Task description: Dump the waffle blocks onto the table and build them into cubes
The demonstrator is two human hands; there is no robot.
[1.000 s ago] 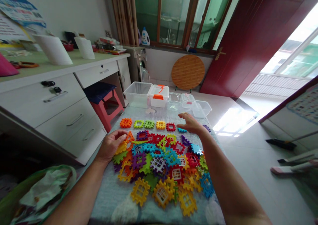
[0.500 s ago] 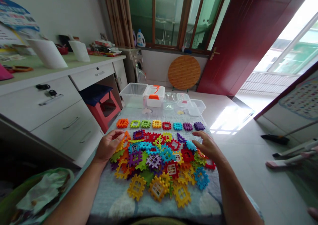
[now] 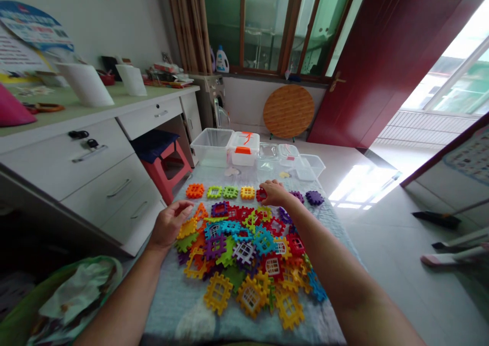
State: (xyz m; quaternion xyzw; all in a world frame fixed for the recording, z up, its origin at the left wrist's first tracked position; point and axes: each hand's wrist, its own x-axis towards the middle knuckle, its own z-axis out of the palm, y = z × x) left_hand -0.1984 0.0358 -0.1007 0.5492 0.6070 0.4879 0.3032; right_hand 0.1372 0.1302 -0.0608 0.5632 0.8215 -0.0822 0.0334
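My left hand [image 3: 170, 224] rests at the left edge of a loose pile of plastic lattice pieces, fingers loosely curled, thumb and index slightly apart, holding nothing. An orange triangular piece [image 3: 200, 211] and a yellow piece [image 3: 187, 229] lie beside it. Behind the pile runs a row of pieces: orange [image 3: 195, 191], light green [image 3: 214, 192], green [image 3: 230, 192], yellow [image 3: 247, 192], red [image 3: 261, 195] and dark purple [image 3: 315, 198]. My right hand [image 3: 273, 193] reaches over this row beside the red piece, fingers bent down; whatever they grip is hidden. It covers the light blue piece's spot.
Clear plastic boxes [image 3: 212, 141] stand along the cloth-covered table's far edge, one with an orange latch [image 3: 243, 151]. A red stool [image 3: 168, 170] and white drawers [image 3: 103, 183] are on the left. A bin with a green bag [image 3: 114, 274] sits at lower left.
My right hand has moved from the pile's right side, forward and left to the row, where it now covers part of it. My left hand stays by the pile. The view has shifted slightly.
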